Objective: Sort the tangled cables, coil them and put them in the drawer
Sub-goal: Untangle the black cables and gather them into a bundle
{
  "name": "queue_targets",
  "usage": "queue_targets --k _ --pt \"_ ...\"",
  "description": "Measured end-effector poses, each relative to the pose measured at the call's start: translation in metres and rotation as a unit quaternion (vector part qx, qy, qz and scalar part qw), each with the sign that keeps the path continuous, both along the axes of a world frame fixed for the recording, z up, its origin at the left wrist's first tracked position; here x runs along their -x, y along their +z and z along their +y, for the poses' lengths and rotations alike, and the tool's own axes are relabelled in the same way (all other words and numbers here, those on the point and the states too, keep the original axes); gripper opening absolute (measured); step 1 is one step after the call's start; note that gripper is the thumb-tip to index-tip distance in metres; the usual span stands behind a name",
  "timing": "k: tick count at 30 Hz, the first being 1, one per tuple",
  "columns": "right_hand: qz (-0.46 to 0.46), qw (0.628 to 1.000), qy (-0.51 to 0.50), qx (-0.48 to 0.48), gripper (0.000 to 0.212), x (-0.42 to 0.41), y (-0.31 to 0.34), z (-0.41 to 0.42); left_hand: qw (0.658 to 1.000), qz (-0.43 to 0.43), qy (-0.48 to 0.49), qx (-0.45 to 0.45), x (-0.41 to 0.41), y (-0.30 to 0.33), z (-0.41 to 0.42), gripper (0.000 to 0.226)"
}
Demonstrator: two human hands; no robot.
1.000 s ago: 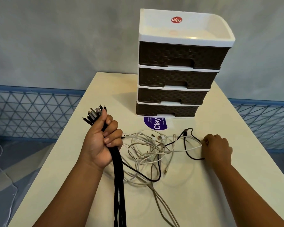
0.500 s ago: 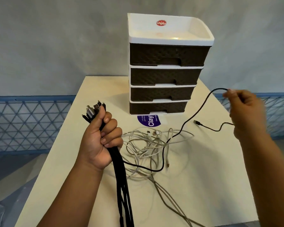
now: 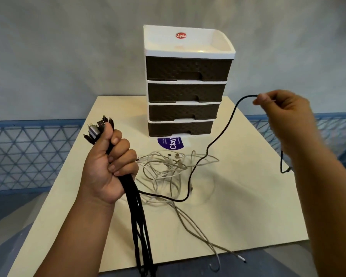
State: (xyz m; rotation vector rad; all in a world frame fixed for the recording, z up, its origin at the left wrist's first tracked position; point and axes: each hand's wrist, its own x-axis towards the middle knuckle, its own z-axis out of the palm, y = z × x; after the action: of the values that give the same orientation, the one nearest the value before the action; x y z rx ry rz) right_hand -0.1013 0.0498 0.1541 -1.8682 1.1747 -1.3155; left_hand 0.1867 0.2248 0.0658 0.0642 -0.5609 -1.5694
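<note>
So the left hand [image 3: 108, 166] is fisted around a bunch of black cables [image 3: 140, 226] while the right hand [image 3: 284, 118] pinches one black cable [image 3: 224, 134] lifted above the white tangle [image 3: 168, 172] lying on the table [image 3: 238, 206] before the closed drawers [image 3: 186, 86].

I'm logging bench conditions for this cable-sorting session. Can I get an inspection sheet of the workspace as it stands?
Surface: cream table, mostly bare.
Job's things: four-drawer unit, all drawers shut.
Clutter: purple sticker before the unit.
Hands: left hand fisted on black cable bundle; right hand pinches single black cable, raised.
Cables: white cable tangle loose on table, black one threading it.
Surroundings: grey wall, blue lattice fence.
</note>
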Motion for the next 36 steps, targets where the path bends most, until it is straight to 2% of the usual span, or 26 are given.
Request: queue_targets --k 9,11,13,14,15,17,19,20,22,24,26,30,32,36 --pt "0.134 0.984 0.017 -0.113 0.029 0.005 -0.07 -0.021 0.999 -0.024 0.04 0.019 0.052 0.019 0.048 0.041" --pt "0.236 0.965 0.007 -0.11 0.032 0.011 -0.086 -0.024 0.998 -0.032 0.055 0.022 0.069 0.022 0.059 0.039" --pt "0.369 0.923 -0.023 -0.108 0.035 0.017 -0.099 -0.021 0.993 -0.061 0.105 0.005 0.09 0.029 0.07 0.038" --pt "0.406 0.906 -0.038 -0.112 0.038 0.018 -0.103 -0.017 0.985 -0.085 0.147 -0.016 0.1 0.033 0.073 0.038" --pt "0.414 0.902 -0.046 -0.111 0.042 0.02 -0.108 -0.01 0.974 -0.11 0.193 -0.041 0.111 0.037 0.077 0.038" --pt "0.36 0.929 -0.048 -0.065 0.052 0.024 -0.116 0.012 0.951 -0.14 0.265 -0.079 0.132 0.044 0.083 0.042" --pt "0.285 0.958 0.01 0.03 0.052 0.027 -0.123 0.039 0.943 -0.139 0.288 -0.092 0.147 0.048 0.084 0.044" --pt "0.273 0.957 0.071 0.067 0.05 0.028 -0.127 0.053 0.942 -0.137 0.291 -0.095 0.153 0.049 0.085 0.045" --pt "0.301 0.926 0.213 0.079 0.055 0.027 -0.136 0.078 0.942 -0.134 0.291 -0.096 0.163 0.05 0.086 0.045" --pt "0.371 0.875 0.309 0.037 0.065 0.022 -0.15 0.093 0.944 -0.135 0.288 -0.092 0.172 0.051 0.087 0.045" --pt "0.42 0.842 0.338 0.018 0.065 0.02 -0.165 0.101 0.944 -0.136 0.287 -0.086 0.18 0.054 0.088 0.044" --pt "0.434 0.831 0.347 0.011 0.035 0.028 -0.18 0.106 0.948 -0.13 0.282 -0.065 0.188 0.062 0.095 0.043" --pt "0.414 0.842 0.346 0.002 0.027 0.031 -0.183 0.107 0.951 -0.124 0.277 -0.057 0.188 0.065 0.099 0.043" --pt "0.283 0.929 0.231 -0.065 0.026 0.03 -0.181 0.097 0.949 -0.121 0.282 -0.065 0.187 0.062 0.102 0.044"
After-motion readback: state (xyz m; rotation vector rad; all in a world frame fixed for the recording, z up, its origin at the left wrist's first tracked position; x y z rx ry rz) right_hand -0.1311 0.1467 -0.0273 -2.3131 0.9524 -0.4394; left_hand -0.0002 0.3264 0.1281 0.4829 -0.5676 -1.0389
